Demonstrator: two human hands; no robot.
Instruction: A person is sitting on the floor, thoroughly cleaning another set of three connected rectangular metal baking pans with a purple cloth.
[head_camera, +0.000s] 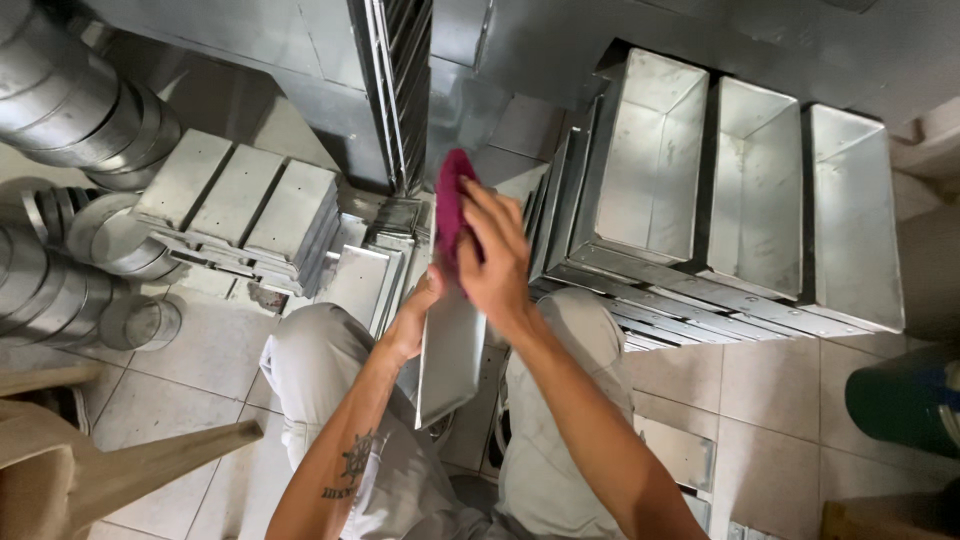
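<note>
I sit over a tiled floor and hold a flat metal lid (450, 355) upright between my knees. My left hand (418, 312) grips its left edge. My right hand (497, 252) presses a magenta cloth (449, 205) against the top of the lid. Straight ahead, a strap of three open rectangular metal loaf pans (755, 190) rests tilted on a stack of similar pans. More flat lids (362, 280) lean just left of the one I hold.
Inverted loaf pan sets (240, 195) are stacked at left, with round metal tins (80, 100) piled at far left. A metal rack (395, 90) stands ahead. A dark green drum (905, 395) sits at right, a wooden stool leg (150, 465) at lower left.
</note>
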